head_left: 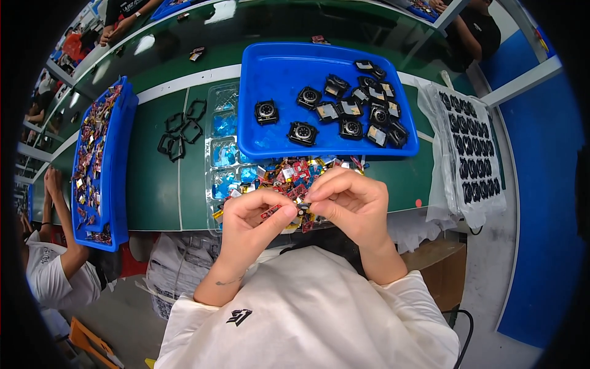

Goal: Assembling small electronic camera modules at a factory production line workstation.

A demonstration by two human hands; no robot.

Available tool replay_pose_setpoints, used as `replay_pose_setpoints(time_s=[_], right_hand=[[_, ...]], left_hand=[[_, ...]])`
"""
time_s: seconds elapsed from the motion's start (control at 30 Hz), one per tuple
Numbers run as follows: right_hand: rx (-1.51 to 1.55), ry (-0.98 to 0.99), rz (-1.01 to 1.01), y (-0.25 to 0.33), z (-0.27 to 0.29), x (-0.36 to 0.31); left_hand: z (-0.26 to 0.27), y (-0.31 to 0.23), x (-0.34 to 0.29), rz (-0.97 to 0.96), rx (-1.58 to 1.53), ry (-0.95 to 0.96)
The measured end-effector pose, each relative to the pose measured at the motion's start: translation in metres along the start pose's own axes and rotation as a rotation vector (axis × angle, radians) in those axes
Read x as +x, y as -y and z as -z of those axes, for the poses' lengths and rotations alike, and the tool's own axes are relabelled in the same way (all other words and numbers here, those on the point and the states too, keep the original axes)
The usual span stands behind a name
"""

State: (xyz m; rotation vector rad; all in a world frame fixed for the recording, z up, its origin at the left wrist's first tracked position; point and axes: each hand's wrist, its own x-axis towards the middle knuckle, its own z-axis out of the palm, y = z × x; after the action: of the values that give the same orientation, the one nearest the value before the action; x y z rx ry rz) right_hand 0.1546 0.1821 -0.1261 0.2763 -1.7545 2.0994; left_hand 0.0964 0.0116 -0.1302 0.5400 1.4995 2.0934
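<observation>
My left hand (255,224) and my right hand (355,203) meet in front of my chest, fingertips pinched on a small dark part (303,209) with a pale round spot. Its exact kind is too small to make out. A red circuit board (269,212) shows within the curl of my left hand; whether it is held there or lies behind, I cannot tell. Just beyond my fingers spreads a pile of small red circuit boards (295,174) with yellow and silver pieces. Behind that, a blue tray (264,61) carries several black smartwatch cases (303,133), some face down.
A clear plastic blister tray (222,127) with blue film pieces lies left of the blue tray. Black frames (183,128) sit farther left, before a blue bin (126,184) of circuit boards. At right, a white foam tray (452,157) holds rows of black parts. Co-workers sit around.
</observation>
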Motion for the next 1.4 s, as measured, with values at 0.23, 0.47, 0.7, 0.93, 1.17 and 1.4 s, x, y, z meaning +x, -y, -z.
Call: replay_pose_setpoints(time_s=[0.23,0.47,0.7,0.93,1.17,1.4], right_hand=[[0.178,-0.026,-0.094,-0.005,0.001,-0.001],[-0.112,-0.189,-0.034,-0.012,-0.001,0.002],[-1.017,0.07,0.287,-0.013,0.013,0.02],[-1.114,0.086,0.171,-0.017,0.033,0.066],[-1.28,0.274,0.082,-0.021,0.042,0.089],[-0.349,0.05,-0.27,-0.003,0.024,0.051]], left_hand=[[-0.004,0.001,0.001,-0.021,0.019,-0.019],[0.0,0.0,0.003,-0.032,0.092,0.038],[0.005,-0.005,0.006,-0.211,0.257,-0.051],[0.012,-0.007,0.005,-0.158,0.171,-0.093],[0.011,-0.006,0.004,-0.2,0.136,-0.061],[0.02,-0.007,0.004,-0.208,0.132,-0.091]])
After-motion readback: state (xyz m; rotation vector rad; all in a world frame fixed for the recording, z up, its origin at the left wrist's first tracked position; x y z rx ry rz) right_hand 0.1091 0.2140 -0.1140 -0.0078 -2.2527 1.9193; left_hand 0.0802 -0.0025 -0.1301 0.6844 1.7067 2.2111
